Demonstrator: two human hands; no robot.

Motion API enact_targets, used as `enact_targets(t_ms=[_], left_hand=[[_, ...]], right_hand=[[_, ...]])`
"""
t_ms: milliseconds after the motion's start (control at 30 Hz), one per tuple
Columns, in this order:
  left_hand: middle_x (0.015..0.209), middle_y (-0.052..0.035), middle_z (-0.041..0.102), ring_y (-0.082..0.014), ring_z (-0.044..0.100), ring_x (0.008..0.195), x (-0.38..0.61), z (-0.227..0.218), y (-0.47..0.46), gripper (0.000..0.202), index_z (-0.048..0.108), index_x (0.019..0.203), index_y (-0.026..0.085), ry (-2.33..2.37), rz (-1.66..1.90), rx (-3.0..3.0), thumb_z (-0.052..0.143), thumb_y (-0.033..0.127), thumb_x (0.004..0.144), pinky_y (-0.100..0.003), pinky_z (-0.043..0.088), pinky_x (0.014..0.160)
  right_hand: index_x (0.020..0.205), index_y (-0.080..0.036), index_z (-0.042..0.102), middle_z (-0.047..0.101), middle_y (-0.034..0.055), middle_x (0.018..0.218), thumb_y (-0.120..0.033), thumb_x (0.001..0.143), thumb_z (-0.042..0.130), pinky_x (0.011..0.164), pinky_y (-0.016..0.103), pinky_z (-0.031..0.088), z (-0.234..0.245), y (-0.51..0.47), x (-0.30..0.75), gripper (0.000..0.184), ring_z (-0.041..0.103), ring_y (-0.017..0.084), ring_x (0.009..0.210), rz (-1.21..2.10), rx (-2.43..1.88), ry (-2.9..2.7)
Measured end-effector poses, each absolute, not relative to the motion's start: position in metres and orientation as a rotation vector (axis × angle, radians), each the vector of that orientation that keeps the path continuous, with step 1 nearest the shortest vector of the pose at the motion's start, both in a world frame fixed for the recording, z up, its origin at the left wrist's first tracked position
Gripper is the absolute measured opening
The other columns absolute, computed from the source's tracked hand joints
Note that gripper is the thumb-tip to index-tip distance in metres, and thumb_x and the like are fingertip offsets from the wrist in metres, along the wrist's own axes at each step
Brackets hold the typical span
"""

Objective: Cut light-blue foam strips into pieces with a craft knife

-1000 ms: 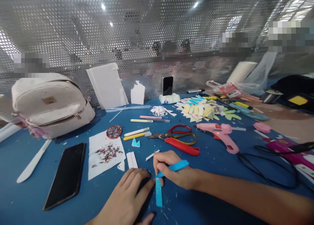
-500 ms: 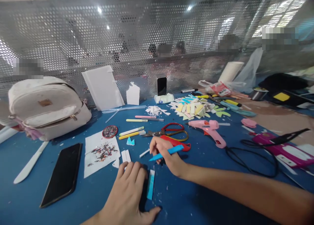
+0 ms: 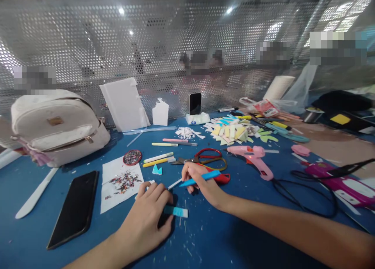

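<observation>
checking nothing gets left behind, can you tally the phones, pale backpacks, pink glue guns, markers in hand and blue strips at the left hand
Phones: 2, a flat phone and an upright phone
Pale backpack: 1
Pink glue gun: 1
Blue marker in right hand: 1
Blue strip at left hand: 1
Total: 6

The left hand (image 3: 148, 214) hides the blue strip (image 3: 178, 211) (left end).
</observation>
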State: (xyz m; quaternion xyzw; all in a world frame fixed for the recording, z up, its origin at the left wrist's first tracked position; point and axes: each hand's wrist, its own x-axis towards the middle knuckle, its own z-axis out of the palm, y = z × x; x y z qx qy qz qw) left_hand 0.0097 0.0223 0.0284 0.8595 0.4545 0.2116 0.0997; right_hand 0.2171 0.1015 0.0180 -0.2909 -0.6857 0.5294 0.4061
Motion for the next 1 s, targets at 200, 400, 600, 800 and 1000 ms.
enact_targets(t_ms=[200, 400, 600, 800, 1000], left_hand=[[0.095, -0.0003, 0.060, -0.0198, 0.057, 0.088, 0.007, 0.018, 0.028, 0.007, 0.058, 0.099, 0.024, 1.246, 0.716, 2.468, 0.059, 0.024, 0.092, -0.040, 0.037, 0.092], [0.087, -0.0007, 0.061, -0.0195, 0.055, 0.083, 0.003, 0.004, 0.029, 0.013, 0.060, 0.095, 0.024, 1.176, 0.842, 2.419, 0.050, 0.031, 0.100, -0.039, 0.036, 0.088], [0.088, -0.0011, 0.061, -0.0191, 0.054, 0.081, -0.002, 0.002, 0.033, 0.020, 0.062, 0.099, 0.025, 1.114, 0.834, 2.392, 0.048, 0.038, 0.103, -0.037, 0.035, 0.085], [0.093, -0.0007, 0.062, -0.0183, 0.055, 0.086, -0.005, 0.007, 0.032, 0.008, 0.061, 0.099, 0.024, 1.086, 0.739, 2.389, 0.057, 0.030, 0.101, -0.035, 0.032, 0.087], [0.093, 0.0001, 0.061, -0.0189, 0.055, 0.088, -0.004, 0.011, 0.033, 0.002, 0.061, 0.099, 0.025, 1.093, 0.712, 2.385, 0.061, 0.027, 0.098, -0.035, 0.031, 0.086]], right_hand=[[0.068, -0.018, 0.052, 0.044, -0.0059, 0.050, -0.056, 0.099, 0.044, 0.043, 0.020, 0.032, 0.020, 0.095, 0.215, 0.049, 0.042, 0.009, 0.041, 1.423, -0.749, -1.842], [0.057, -0.021, 0.033, 0.035, -0.0066, 0.048, -0.025, 0.094, 0.046, 0.046, 0.023, 0.028, 0.016, 0.096, 0.212, 0.040, 0.036, 0.009, 0.045, 1.406, -0.776, -2.095], [0.060, -0.021, 0.019, 0.019, -0.0074, 0.055, -0.020, 0.092, 0.043, 0.048, 0.026, 0.019, 0.031, 0.097, 0.212, 0.039, 0.022, 0.008, 0.051, 1.340, -0.711, -2.279], [0.063, -0.021, 0.020, 0.020, -0.0082, 0.055, -0.019, 0.092, 0.046, 0.049, 0.026, 0.017, 0.030, 0.097, 0.213, 0.038, 0.022, 0.008, 0.050, 1.291, -0.685, -2.331], [0.062, -0.021, 0.020, 0.021, -0.0084, 0.054, -0.016, 0.090, 0.043, 0.051, 0.027, 0.019, 0.029, 0.096, 0.212, 0.037, 0.022, 0.008, 0.051, 1.224, -0.728, -2.272]])
